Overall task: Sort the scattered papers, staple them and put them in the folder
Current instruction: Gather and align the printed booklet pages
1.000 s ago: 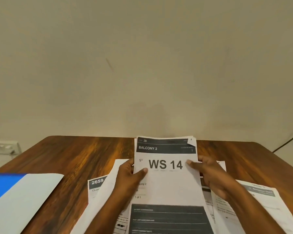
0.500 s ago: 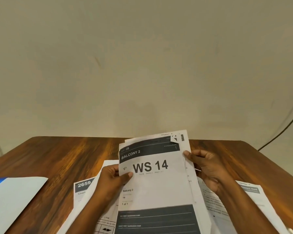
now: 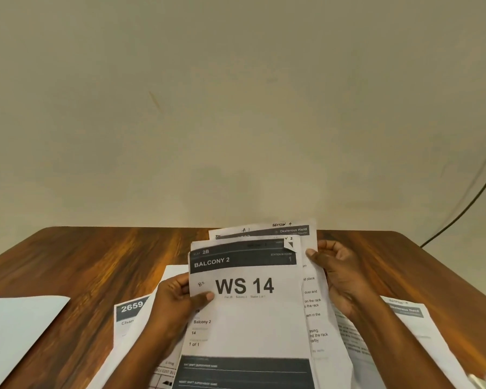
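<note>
On the wooden table (image 3: 76, 265) the sorting step is in hand, by my reading: loose sheets (image 3: 129, 315) lie under the arms and the folder (image 3: 20, 327) waits at the left edge. The held stack, "WS 14" sheet (image 3: 244, 313) in front, needs squaring before stapling. The left hand (image 3: 177, 299) pinches its left edge, thumb on top; the right hand (image 3: 340, 276) grips the fanned "Dexterous Hand" sheet (image 3: 312, 248) behind.

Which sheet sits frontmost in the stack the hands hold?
The WS 14 sheet, headed BALCONY 2, with a folded top right corner. The Dexterous Hand sheet only peeks out behind it.
</note>
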`<state>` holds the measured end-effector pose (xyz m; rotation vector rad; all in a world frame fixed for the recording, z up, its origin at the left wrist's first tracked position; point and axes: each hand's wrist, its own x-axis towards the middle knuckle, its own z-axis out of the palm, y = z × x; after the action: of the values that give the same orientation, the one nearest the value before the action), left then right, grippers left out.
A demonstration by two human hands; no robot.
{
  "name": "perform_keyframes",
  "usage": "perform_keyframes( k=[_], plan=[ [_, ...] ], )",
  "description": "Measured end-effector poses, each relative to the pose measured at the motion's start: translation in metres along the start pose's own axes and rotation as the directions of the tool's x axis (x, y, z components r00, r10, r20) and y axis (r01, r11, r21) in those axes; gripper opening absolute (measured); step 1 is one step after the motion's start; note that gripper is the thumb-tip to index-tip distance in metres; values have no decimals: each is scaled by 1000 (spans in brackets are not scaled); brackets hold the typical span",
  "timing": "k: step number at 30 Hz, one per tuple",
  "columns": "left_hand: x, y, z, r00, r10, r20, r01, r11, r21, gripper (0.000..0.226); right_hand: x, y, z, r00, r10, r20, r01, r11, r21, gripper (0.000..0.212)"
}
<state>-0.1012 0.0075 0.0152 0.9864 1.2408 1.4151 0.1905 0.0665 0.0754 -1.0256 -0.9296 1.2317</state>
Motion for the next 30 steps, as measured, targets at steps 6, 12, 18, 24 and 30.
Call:
perform_keyframes(
  k=[6, 12, 18, 24, 30],
  plan=[
    [-1, 0, -1, 1000, 7, -15, -7, 1000, -20, 41, 2, 7, -1, 981, -190, 39, 193, 973, -124, 15],
    [-4, 1, 1, 1000, 0, -3, -1, 997, -72, 41, -9, 3, 5, 986, -71, 148, 100, 975, -197, 18],
    [-3, -1, 1, 1000, 1, -6, -1, 999, -50, 40, -8, 6, 2, 986, -69, 150, 103, 966, -237, 17],
    [-1, -5, -1, 999, 9, -36, -10, 999, -32, 39, -6, 4, 2, 990, -83, 118, 100, 984, -144, 26],
    [-3, -1, 0, 1000, 15, -1, -15, 1000, -18, 29, -5, 0, 4, 994, -99, 43, 98, 995, 14, 41]
  ],
)
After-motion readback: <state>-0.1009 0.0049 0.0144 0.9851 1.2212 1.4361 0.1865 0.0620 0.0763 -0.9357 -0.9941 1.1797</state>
